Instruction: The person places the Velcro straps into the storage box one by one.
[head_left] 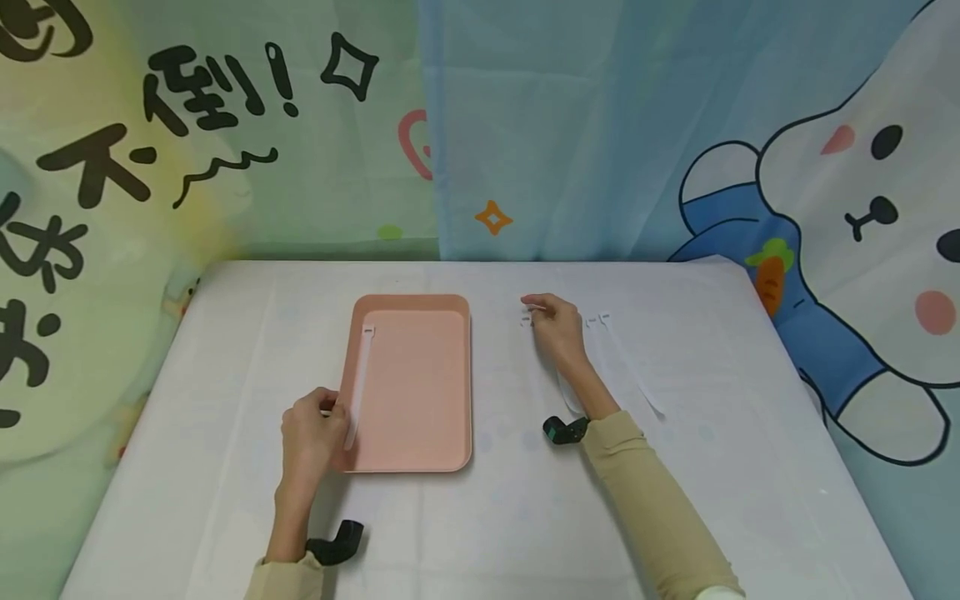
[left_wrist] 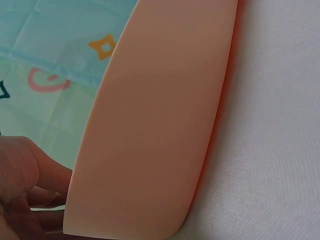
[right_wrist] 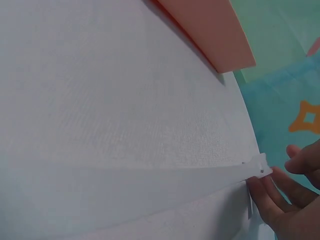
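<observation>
A pink tray (head_left: 412,383) lies on the table with one white cable tie (head_left: 360,387) along its left side. My left hand (head_left: 311,433) holds the tray's left rim near the front corner; in the left wrist view its fingers (left_wrist: 50,172) meet the edge of the tray wall (left_wrist: 145,130). To the tray's right, my right hand (head_left: 558,333) holds another white cable tie (right_wrist: 165,195) at its head end, and the strap runs back under the wrist. More white cable ties (head_left: 633,375) lie beside and below this hand.
A white cloth covers the table (head_left: 247,333). Behind its back edge hangs a printed curtain (head_left: 555,125) with a cartoon rabbit at the right. Black wrist cameras (head_left: 337,543) sit on both forearms, close over the cloth.
</observation>
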